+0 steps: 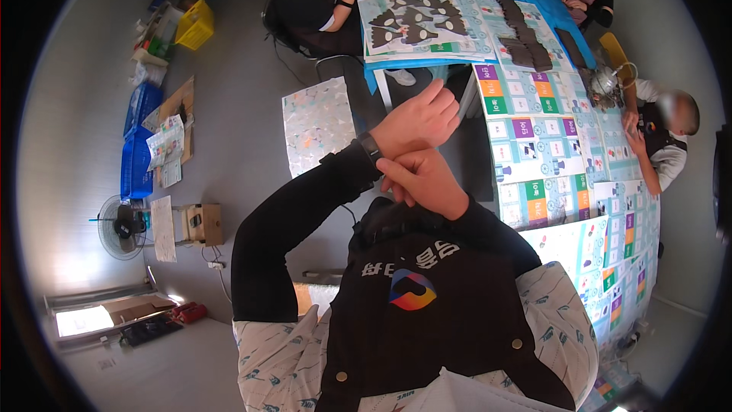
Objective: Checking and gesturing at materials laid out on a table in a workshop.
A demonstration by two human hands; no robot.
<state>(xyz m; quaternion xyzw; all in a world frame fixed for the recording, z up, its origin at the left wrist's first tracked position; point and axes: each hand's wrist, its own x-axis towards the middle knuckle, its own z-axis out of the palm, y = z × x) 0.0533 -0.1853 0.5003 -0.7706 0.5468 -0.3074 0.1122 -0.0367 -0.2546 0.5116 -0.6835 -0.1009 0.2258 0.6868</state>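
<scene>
Printed sheets (545, 145) with purple, green and orange label blocks cover the counter at right. A brown cardboard box (203, 223) stands on the floor at left, beside a fan. Blue crates (138, 154) hold printed paper packs (165, 143); a yellow crate (195, 24) sits further off.

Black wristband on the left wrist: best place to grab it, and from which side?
Grip the wristband on the stretch showing between the black sleeve cuff and the left hand. Come from the right hand, whose fingers already touch that wrist just below the band. The band wraps snugly, so pinching across its width, thumb and forefinger on its two edges, looks likelier to work than getting under it. Its clasp is not visible.
</scene>
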